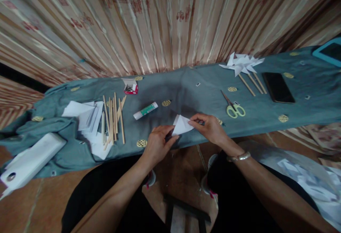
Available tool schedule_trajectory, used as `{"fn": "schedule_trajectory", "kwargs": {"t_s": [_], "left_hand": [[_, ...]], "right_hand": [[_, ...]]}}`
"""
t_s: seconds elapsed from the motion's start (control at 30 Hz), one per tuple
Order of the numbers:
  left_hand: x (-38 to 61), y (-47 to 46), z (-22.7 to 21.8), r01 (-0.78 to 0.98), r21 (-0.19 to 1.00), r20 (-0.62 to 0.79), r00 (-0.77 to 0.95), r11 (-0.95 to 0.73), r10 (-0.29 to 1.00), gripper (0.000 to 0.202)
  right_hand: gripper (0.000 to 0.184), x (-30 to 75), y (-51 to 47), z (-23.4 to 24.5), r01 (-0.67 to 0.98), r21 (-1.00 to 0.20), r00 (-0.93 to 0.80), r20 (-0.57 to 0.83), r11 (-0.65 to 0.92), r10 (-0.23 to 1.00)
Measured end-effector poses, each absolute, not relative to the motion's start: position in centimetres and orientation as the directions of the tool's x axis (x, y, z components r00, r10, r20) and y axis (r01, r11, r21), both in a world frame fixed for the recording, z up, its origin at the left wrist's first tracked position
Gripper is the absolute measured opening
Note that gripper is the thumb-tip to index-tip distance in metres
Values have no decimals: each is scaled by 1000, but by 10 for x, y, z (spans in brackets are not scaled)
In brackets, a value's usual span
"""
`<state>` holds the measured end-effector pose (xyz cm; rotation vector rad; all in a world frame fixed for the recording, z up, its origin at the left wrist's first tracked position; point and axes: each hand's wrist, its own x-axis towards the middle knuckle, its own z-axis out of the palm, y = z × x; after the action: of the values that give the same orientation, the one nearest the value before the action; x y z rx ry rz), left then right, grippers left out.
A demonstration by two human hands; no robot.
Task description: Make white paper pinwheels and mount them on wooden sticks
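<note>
My left hand (159, 144) and my right hand (210, 128) both pinch a small folded piece of white paper (182, 125) at the near edge of a table covered in grey-blue cloth (186, 90). The left fingers grip its lower left corner. The right fingers hold its right point. A metal bangle sits on my right wrist.
A glue stick (145, 110), a bundle of wooden sticks (114, 118) and a pile of white paper sheets (86, 119) lie to the left. A small red box (130, 87) sits behind them. Green-handled scissors (233, 107), a black phone (278, 87) and finished paper pinwheels (242, 64) lie to the right.
</note>
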<state>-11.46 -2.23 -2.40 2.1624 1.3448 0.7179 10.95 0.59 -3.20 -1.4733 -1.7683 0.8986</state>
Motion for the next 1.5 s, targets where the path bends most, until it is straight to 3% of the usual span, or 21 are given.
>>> {"fn": "schedule_trajectory", "kwargs": {"t_s": [0.1, 0.33, 0.5, 0.6, 0.67, 0.77, 0.87, 1.5], "left_hand": [[-114, -19, -26, 641, 647, 186, 392, -413, 901, 12], [-116, -11, -27, 614, 678, 172, 402, -404, 899, 13], [-117, -13, -20, 663, 634, 155, 396, -398, 905, 10], [-113, -22, -13, 716, 481, 281, 420, -505, 863, 38], [-107, -30, -11, 704, 319, 328, 547, -635, 771, 47], [-98, -41, -16, 644, 156, 266, 703, -749, 660, 48], [-94, -48, -26, 663, 95, 203, 717, -742, 667, 51], [-97, -45, -36, 697, 177, 113, 687, -695, 717, 63]], "right_hand": [[17, 109, 6, -29, 550, -828, -133, 46, 113, 990], [16, 107, 8, -27, 603, -792, -121, 25, 94, 992], [15, 107, 9, -26, 612, -780, -172, 29, 130, 985], [16, 108, 8, -25, 612, -773, -219, 34, 165, 975], [15, 108, 8, -23, 621, -765, -235, 29, 173, 972], [11, 107, 8, -21, 649, -739, -234, 30, 179, 972], [9, 105, 9, -21, 685, -703, -224, 47, 192, 973], [6, 100, 11, -22, 723, -671, -175, 52, 164, 983]]}}
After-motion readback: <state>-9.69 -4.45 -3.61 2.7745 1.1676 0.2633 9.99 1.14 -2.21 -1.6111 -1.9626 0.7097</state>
